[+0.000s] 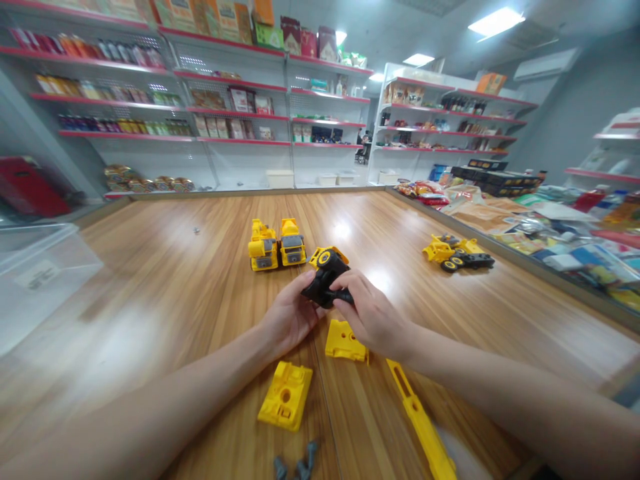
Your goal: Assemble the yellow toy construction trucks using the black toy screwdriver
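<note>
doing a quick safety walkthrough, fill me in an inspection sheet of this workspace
Surface: light-brown wood-grain table, glossy, with light reflections.
Work items: black-and-yellow wheeled plastic toy vehicle, held; two moulded yellow plastic panels, a long yellow plastic arm and grey screw-like pieces, on the table.
Clutter: two yellow-and-grey toy trucks side by side; another yellow-and-black wheeled toy, right; tiny grey item, back left; clear plastic bin, left.
Hands: left hand holds the toy vehicle; right hand grips a short black rod-like piece, attachment unclear.
Cables: nothing seen.
Surroundings: stocked white shelves with red edges; heaped packaged goods, right.
</note>
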The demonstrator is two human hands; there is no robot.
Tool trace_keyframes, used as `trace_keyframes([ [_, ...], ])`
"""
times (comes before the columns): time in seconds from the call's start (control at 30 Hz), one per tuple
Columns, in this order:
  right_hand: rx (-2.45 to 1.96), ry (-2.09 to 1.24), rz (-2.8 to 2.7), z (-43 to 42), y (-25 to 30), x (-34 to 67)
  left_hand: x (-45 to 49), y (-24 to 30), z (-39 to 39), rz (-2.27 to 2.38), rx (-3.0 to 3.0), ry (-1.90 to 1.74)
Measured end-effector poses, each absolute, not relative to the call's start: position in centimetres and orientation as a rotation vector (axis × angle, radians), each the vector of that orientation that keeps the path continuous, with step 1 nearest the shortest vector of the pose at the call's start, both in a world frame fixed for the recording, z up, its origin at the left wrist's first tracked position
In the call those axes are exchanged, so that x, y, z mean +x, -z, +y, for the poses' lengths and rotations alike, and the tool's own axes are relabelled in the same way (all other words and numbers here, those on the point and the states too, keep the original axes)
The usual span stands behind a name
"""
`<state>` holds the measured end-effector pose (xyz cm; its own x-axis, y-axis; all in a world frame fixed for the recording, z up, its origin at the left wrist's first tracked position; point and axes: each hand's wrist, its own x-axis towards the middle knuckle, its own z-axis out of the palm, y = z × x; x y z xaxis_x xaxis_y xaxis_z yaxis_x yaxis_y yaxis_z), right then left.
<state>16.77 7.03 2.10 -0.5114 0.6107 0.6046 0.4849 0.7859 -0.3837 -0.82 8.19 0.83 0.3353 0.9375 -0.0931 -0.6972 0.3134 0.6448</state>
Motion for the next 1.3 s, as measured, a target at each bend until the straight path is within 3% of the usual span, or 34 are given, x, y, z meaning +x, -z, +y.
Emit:
trace_keyframes([
  [0.53, -0.883, -0.177, -2.091, 6.7, -2.2, 16.5, -0.4, -0.9, 7.9, 0.505, 0.598, -1.158],
  [0.7, -1.001, -0.591, -1.887, 6.5, -1.0, 15.8, 0.0, -1.2, 6.9, 0.582, 0.883, -1.434],
  [0.9, -0.783, -1.200, -1.600, 6.8, -0.4, 15.0, -0.2, -1.2, 5.9, 0.671, 1.245, -1.540],
  [1.3, -0.818, -1.408, -1.478, 6.7, -1.0, 15.3, -0.3, -1.2, 6.4, 0.652, 1.292, -1.525],
])
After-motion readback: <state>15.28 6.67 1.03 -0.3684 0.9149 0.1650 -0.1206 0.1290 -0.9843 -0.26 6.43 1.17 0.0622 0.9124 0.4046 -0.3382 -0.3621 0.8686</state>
